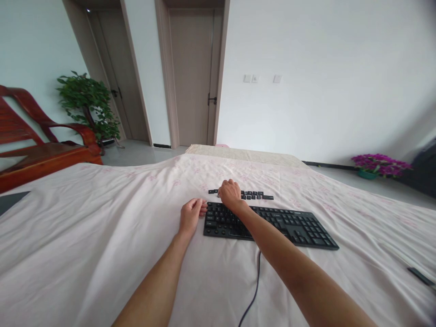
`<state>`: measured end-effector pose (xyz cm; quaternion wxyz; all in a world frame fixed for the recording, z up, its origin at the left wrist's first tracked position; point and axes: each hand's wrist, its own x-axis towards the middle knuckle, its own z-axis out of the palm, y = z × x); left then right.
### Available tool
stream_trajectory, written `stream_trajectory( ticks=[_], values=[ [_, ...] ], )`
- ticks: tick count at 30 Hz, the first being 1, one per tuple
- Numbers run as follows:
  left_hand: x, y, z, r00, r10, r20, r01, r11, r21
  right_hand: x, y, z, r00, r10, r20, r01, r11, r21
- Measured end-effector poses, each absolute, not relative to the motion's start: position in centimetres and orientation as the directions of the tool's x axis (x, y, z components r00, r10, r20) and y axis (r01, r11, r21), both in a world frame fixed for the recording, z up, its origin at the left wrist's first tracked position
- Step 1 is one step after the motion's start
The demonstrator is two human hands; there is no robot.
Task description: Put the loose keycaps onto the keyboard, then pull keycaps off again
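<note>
Keyboard [293, 223] just right of curled left hand [192, 213] | right hand [230, 193] bent over loose keys [253, 197] | pinch in either: cannot tell | seemingly handling keys | next calls for fingertip care

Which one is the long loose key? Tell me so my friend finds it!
Find the pale flowered cloth, then the black keyboard lying on it. Just past its far edge are small loose black keys; go to the right end of the nearer row. The long key there is clearly wider than its visible neighbours.
</note>
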<state>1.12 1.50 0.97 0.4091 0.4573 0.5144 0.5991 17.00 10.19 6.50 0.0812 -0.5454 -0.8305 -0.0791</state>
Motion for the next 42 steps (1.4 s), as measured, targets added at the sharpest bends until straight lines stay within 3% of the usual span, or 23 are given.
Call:
stream_trajectory(
  ticks=[11, 13, 17, 20, 32, 42],
  values=[
    [1.2, 1.3, 1.3, -0.253, 0.959, 0.123, -0.025, -0.134, 0.991, 17.1, 8.6, 7.2, -0.449, 0.86, 0.242, 0.883, 0.469, -0.028],
    [1.2, 1.2, 1.4, -0.249, 0.96, 0.13, -0.045, -0.145, 0.988, 17.3, 7.9, 7.5, -0.402, 0.88, 0.253, 0.881, 0.447, -0.153],
    [1.3, 1.3, 1.4, -0.179, 0.969, 0.172, -0.066, -0.187, 0.98, 17.4, 6.3, 7.7, -0.342, 0.912, 0.226, 0.73, 0.409, -0.548],
    [1.3, 1.4, 1.4, -0.144, 0.977, 0.159, -0.094, -0.174, 0.98, 17.3, 5.1, 7.5, -0.367, 0.896, 0.252, 0.631, 0.438, -0.64],
    [1.5, 0.7, 2.2, -0.141, 0.988, 0.065, -0.216, -0.095, 0.972, 16.9, 2.4, 7.9, -0.365, 0.856, 0.366, 0.693, 0.512, -0.508],
    [1.5, 0.6, 2.4, -0.04, 0.999, 0.033, -0.246, -0.042, 0.968, 17.2, 1.0, 8.4, -0.494, 0.796, 0.348, 0.8, 0.574, -0.178]
  ],
)
